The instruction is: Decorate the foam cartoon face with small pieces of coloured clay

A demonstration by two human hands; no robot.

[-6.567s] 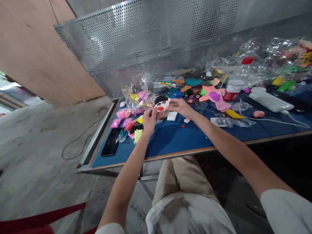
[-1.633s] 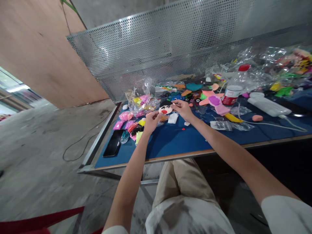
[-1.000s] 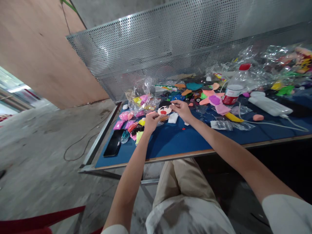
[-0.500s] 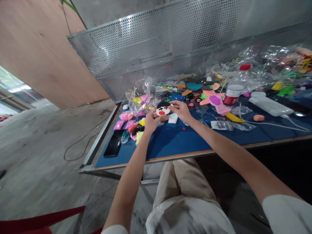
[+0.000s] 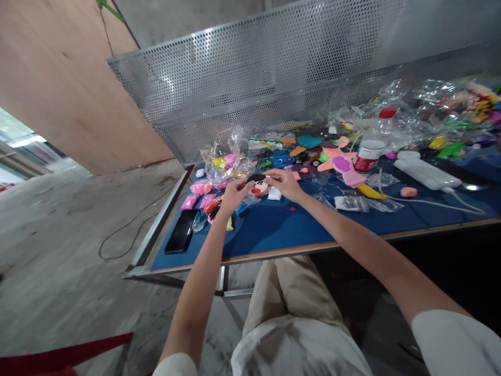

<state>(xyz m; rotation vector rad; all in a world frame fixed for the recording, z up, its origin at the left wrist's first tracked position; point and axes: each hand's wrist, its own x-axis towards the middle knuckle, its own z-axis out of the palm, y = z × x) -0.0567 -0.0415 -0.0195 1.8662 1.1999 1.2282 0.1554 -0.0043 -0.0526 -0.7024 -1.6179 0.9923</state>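
Observation:
Between my two hands is a flat clay face with black hair, dark eyebrows and a red mouth, low over the blue tabletop. My left hand has its fingers closed at the left edge of the face. At the right edge, the fingers of my right hand pinch it near the hair. A white lump or packet lies just under my right hand. Packets of pink clay and other colours lie left of my left hand. A tiny red bit rests on the tabletop in front.
A black phone lies at the table's left corner. To the right are a red-capped plastic bottle, a pink and purple clay figure, a white device with a cable and crumpled clear wrappers. Behind stands a perforated metal panel.
Both hands and the clay face have come down slightly toward the tabletop. My left hand has shifted a little left, up along the side of the face. The camera view has moved slightly.

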